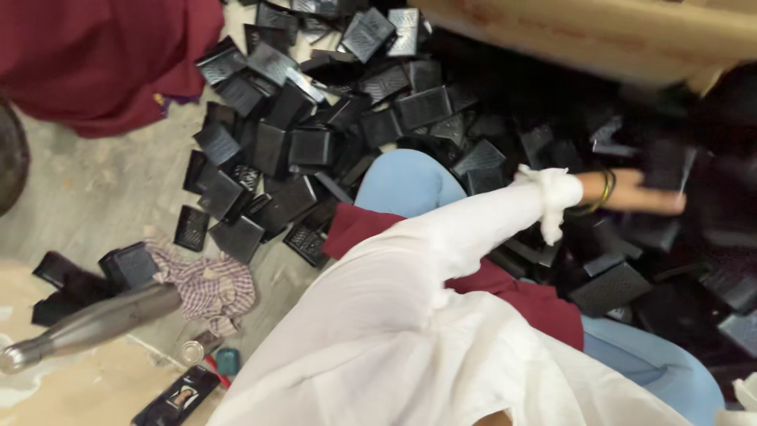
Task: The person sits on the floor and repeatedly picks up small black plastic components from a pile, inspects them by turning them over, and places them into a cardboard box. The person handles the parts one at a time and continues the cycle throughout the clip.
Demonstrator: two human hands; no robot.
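**One hand out over a heap of black plastic parts**

The person sits on the floor among a large pile of black rectangular trays [315,146], flat moulded pieces with ribbed insides that spread from about 11 o'clock across the top of the view and down to 4 o'clock. One arm in a white sleeve [473,229] stretches out toward 3 o'clock, with bangles [605,189] at the wrist. From this angle it looks like the right hand [654,201], though the view is tilted and blurred. The hand rests against a dark tray [666,166] at the right side of the heap; whether the fingers have closed round it or only touch it cannot be told through the blur. The other hand does not show.

The person's knees in light blue cloth [410,181] sit at the centre, with a dark red garment [505,292] across the lap. At 8 o'clock a checked rag [209,284] lies on the concrete floor [87,189], beside a grey metal tube [95,323]. A cardboard box [599,31] stands at 1 o'clock, and another dark red cloth [102,55] fills the corner at 10 o'clock.
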